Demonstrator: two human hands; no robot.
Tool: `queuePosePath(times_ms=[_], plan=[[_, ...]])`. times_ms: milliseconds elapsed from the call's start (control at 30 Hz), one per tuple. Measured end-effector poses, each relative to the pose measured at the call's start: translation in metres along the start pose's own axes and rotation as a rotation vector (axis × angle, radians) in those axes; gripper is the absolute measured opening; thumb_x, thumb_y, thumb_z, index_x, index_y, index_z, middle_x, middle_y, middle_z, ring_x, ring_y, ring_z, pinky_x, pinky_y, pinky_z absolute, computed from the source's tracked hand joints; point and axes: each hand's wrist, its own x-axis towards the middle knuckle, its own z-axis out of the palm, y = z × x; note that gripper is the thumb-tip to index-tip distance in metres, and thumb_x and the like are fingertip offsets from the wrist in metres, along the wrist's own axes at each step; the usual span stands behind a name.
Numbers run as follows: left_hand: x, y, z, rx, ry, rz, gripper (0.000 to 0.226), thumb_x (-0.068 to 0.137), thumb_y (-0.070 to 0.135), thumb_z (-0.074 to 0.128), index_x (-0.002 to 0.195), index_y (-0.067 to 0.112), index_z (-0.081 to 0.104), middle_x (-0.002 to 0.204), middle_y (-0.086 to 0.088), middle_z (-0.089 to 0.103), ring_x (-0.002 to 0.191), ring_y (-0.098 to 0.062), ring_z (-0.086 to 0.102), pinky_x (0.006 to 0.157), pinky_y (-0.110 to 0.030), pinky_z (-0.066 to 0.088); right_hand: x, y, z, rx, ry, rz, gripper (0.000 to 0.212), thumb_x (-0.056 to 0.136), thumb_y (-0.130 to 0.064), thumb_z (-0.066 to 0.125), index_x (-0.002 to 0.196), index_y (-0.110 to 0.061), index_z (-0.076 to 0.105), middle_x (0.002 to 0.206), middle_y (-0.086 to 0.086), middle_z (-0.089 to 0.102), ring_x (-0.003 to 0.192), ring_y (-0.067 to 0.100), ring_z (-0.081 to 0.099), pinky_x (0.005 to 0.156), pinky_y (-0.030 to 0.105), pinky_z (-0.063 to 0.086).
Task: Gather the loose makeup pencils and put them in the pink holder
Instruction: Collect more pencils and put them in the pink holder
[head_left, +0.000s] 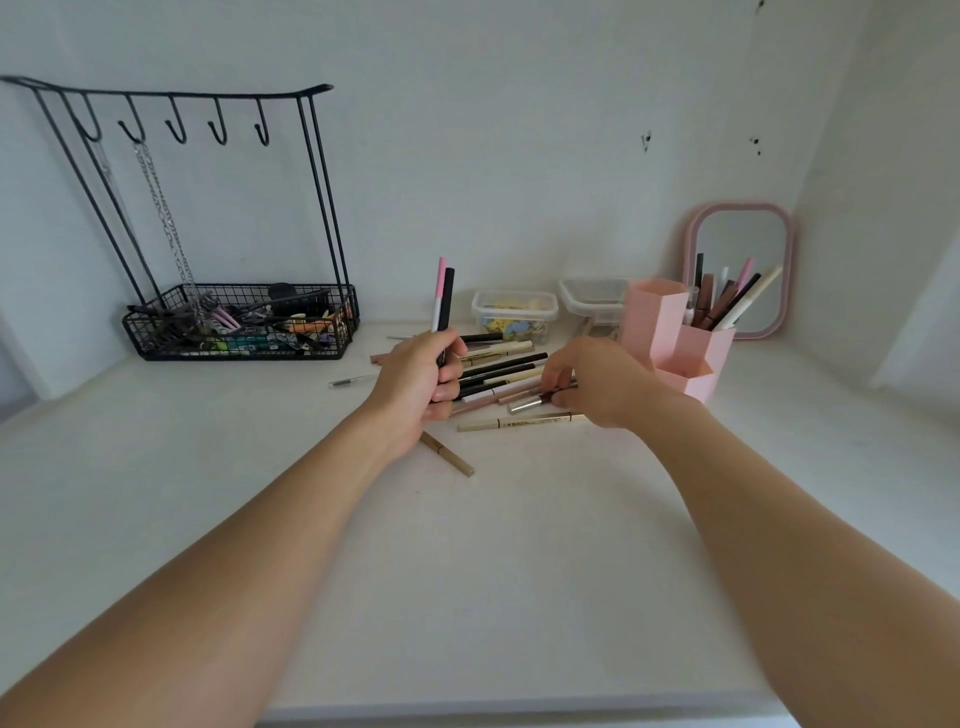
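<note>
A heap of loose makeup pencils (501, 369) lies on the white table between my two hands, in black, beige and pink tones. My left hand (415, 382) grips two pencils (443, 296) upright, one pink-and-white and one black. My right hand (592, 382) rests on the right end of the heap, its fingertips pinching a dark pencil with a silver cap (530, 404). The pink holder (675, 338), made of hexagonal tubes, stands just right of my right hand; its back tube holds several pencils. One beige pencil (447, 453) lies apart, below my left hand.
A black wire rack with hooks and a cluttered basket (239, 325) stands at the back left. Two clear plastic boxes (514, 312) sit behind the heap. A pink-framed mirror (737, 270) leans on the wall behind the holder. A small clear spoolie brush (350, 382) lies left of my left hand.
</note>
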Motion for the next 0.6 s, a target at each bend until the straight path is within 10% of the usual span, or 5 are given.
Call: queuePosePath(times_ms=[333,467,600], plan=[[-0.003,0.000,0.001,0.083,-0.001,0.039,0.032,0.099,0.033,0.059,0.072,0.017,0.051,0.058,0.002,0.029,0.042,-0.009,0.023,0.036,-0.018,0.017,0.005,-0.001,0.005,0.110,0.047,-0.041,0.012,0.093,-0.013,0.063,0.102,-0.016,0.070,0.098,-0.002,0.067,0.079,0.009,0.059,0.066,0.017,0.039],[-0.002,0.000,0.002,0.083,-0.010,0.068,0.024,0.098,0.030,0.059,0.081,0.014,0.062,0.059,0.002,0.034,0.045,-0.009,0.025,0.037,-0.019,0.018,0.005,-0.017,-0.006,0.506,0.317,-0.063,0.010,0.096,-0.012,0.058,0.104,-0.012,0.063,0.085,-0.005,0.062,0.062,0.004,0.052,0.059,0.013,0.043],[-0.003,-0.002,0.004,0.001,-0.069,0.052,0.024,0.103,0.018,0.048,0.092,0.008,0.067,0.061,0.002,0.041,0.043,-0.007,0.029,0.036,-0.019,0.019,0.006,-0.029,-0.008,1.069,0.249,-0.011,0.011,0.098,-0.008,0.055,0.108,-0.007,0.059,0.080,0.006,0.064,0.059,0.014,0.055,0.055,0.026,0.048]])
